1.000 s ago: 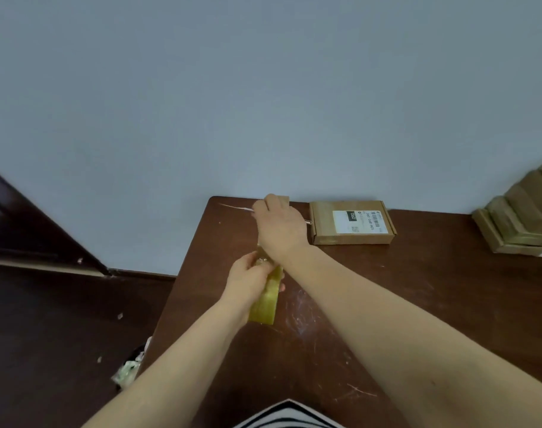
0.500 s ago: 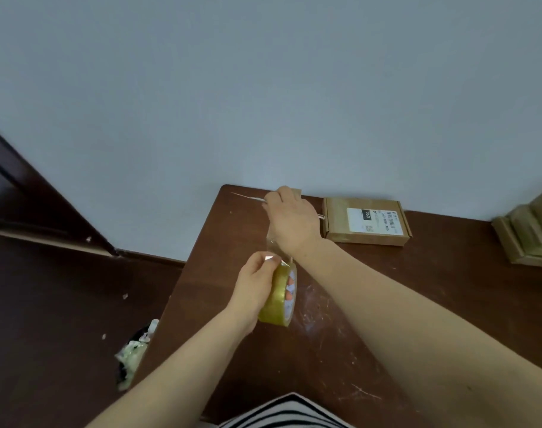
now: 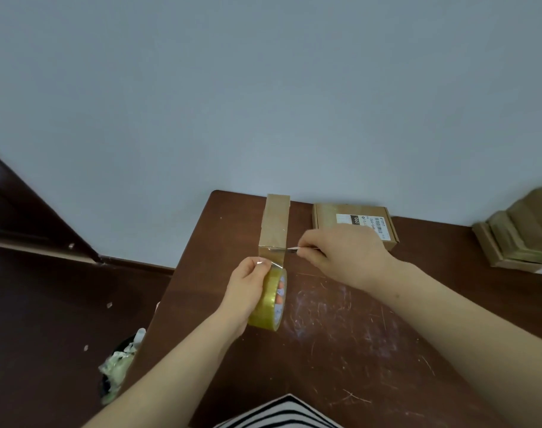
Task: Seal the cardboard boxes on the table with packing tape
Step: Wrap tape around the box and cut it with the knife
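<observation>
Left hand (image 3: 246, 291) is curled round the roll (image 3: 268, 299), right hand (image 3: 346, 254) round a blade (image 3: 292, 249) beside the box (image 3: 274, 222). Cutting is judged underway; taut tape (image 3: 272, 257) is needed.

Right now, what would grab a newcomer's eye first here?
The left hand grips a yellow tape roll over the table, its strip running up onto a narrow box. The right hand holds a thin blade at that strip's edge. A labelled box lies just behind that hand.
</observation>
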The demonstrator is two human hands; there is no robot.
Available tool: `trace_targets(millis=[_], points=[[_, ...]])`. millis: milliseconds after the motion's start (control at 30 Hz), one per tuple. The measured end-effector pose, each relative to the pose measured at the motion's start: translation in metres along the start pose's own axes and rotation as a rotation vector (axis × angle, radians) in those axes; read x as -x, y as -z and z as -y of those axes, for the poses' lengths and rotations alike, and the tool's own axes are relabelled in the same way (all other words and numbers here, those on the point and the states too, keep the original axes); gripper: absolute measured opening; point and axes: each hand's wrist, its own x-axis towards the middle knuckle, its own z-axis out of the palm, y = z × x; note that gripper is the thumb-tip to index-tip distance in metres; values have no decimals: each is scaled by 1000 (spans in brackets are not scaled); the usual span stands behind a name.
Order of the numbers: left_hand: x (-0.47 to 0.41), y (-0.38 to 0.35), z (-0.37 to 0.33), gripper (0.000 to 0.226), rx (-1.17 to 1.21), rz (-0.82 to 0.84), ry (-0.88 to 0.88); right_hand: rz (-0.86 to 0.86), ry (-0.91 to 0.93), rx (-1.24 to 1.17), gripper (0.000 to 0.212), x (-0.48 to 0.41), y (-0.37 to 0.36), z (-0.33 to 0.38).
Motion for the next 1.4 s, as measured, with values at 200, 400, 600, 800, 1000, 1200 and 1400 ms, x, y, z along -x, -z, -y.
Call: trace_targets(millis=[200,400,600,800,1000,1200,1400], points=[[4,-2,-4,15,54,22,3,11,-21,364,18,1,-20,11],[6,-1,-7,15,78,36,0,70,30,380,28,4,-18,23],[5,-4,-8,15,101,58,-2,85,19,409,27,0,-15,27],[3,-2,-7,14,56,37,-3,279,-166,230,18,14,-69,-9],[4,-3,-9,14,40,38,-5,395,-480,-218,26,54,-170,-51],[5,-1,-9,16,-4,23,-9,254,-425,-285,32,38,-158,-61],[6,-3,-8,14,41,10,-8,-512,207,-438,42,-20,-56,-7]])
